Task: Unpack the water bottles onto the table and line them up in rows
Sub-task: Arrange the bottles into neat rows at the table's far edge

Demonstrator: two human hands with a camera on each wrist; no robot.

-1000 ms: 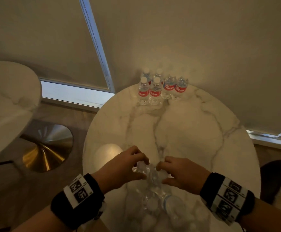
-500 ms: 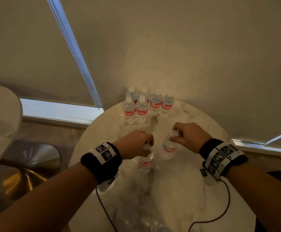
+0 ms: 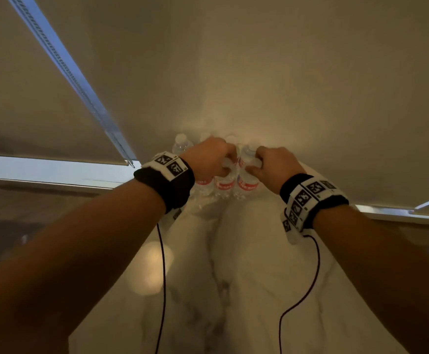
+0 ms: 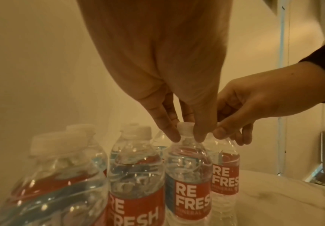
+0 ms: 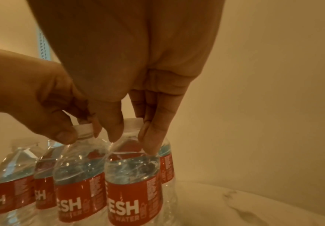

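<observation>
blind [image 3: 297, 72]: beige roller shade behind the table; fills the back of the head view
table [image 3: 246, 277]: round white marble top, grey veins; bottles stand at its far edge by the blind
cluster [image 4: 134, 175]: clear bottles, red labels, white caps; upright, packed touching in rows; exact count unclear, hands cover some
left hand [image 3: 208, 159]: reaches down from above; thumb and fingers pinch the cap of the left bottle [image 4: 188, 180]; bottle upright in the front row, base looks on the table
right hand [image 3: 274, 162]: same posture; thumb and fingers pinch the cap and neck of the right bottle [image 5: 134, 183]; upright, just beside the left bottle, at the right end of the front row
wristbands [image 3: 167, 180]: black, with white marker tags, one per wrist; thin cables hang down over the table
</observation>
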